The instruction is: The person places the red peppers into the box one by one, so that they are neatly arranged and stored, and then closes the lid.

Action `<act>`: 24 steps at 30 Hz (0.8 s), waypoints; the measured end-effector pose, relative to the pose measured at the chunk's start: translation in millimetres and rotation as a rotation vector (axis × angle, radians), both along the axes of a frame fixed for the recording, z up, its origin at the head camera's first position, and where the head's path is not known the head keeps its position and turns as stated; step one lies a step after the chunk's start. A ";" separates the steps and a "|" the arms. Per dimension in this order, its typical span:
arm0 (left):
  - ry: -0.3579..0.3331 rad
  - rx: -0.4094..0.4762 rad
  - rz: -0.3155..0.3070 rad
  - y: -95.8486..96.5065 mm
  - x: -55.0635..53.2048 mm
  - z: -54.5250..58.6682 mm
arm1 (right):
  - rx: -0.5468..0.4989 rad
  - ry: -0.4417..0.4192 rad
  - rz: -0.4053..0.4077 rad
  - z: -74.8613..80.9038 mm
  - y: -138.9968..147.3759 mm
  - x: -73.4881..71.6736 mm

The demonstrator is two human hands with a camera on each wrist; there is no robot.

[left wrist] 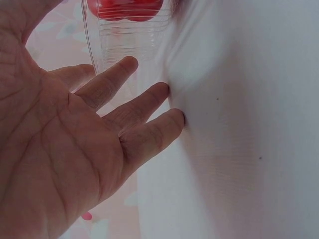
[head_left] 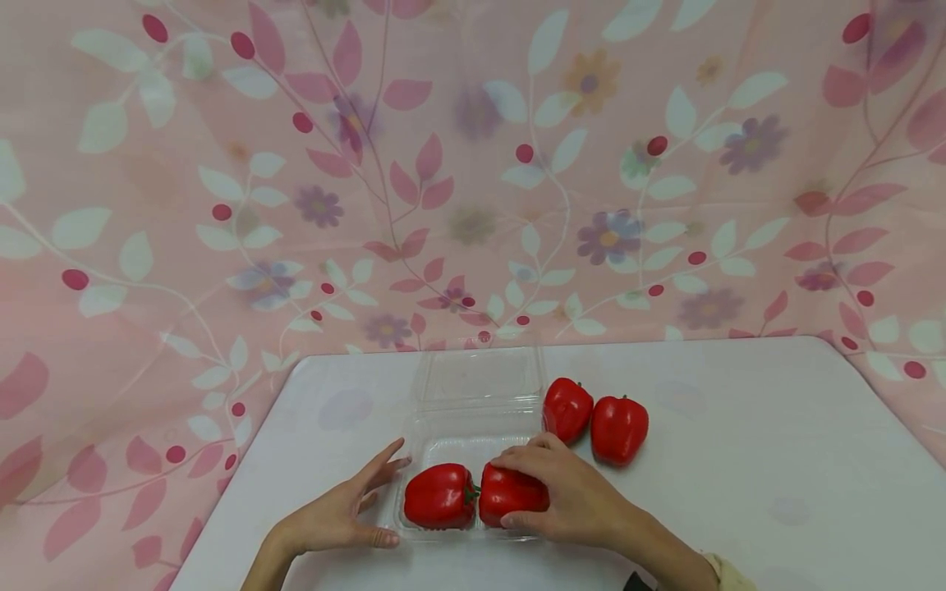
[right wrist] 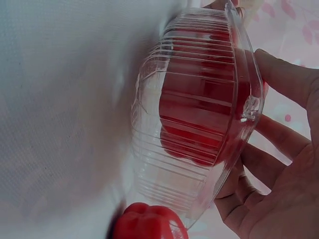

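A clear plastic clamshell box (head_left: 451, 450) lies with its lid folded back. Two red bell peppers are in its near half, green stems facing each other. My right hand (head_left: 580, 499) grips the right-hand pepper (head_left: 510, 495), thumb on the near side and fingers over the far side. Through the ribbed box wall (right wrist: 149, 164), the right wrist view shows this pepper tilted inside. My left hand (head_left: 336, 510) is beside the box's left edge, fingers spread and holding nothing. The left-hand pepper (head_left: 438, 498) is nearest to it.
Two more red bell peppers, one (head_left: 567, 409) against the box's right side and another (head_left: 619, 431) just right of it, stand on the white table (head_left: 739, 460). The transparent lid (head_left: 484, 376) reaches toward the table's back edge. A pink floral cloth (head_left: 473, 222) hangs behind.
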State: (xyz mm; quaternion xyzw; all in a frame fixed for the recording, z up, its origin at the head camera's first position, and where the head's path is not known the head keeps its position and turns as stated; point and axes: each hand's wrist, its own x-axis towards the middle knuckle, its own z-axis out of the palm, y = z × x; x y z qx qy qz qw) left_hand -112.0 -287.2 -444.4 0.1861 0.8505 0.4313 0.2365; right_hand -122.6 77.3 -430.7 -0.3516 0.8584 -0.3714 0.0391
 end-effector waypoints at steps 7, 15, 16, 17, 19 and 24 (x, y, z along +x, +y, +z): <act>0.002 -0.011 -0.001 -0.2 0.0 -0.1 | 0.030 0.021 0.017 -2.4 -2.3 -0.4; -0.001 -0.015 0.006 0.4 -0.8 -0.9 | 0.059 -0.018 -0.004 -3.4 -4.3 -1.4; -0.002 -0.015 0.006 0.4 -0.8 -0.9 | 0.062 -0.026 -0.008 -3.0 -4.2 -1.5; -0.003 -0.014 0.006 0.4 -0.7 -0.8 | 0.067 -0.033 -0.014 -2.7 -4.1 -1.7; -0.004 -0.011 0.006 0.5 -0.6 -0.8 | 0.075 -0.038 -0.020 -2.0 -3.9 -1.9; -0.008 -0.005 0.007 1.0 -0.3 -0.2 | 0.102 -0.012 -0.010 -2.1 -3.4 -2.1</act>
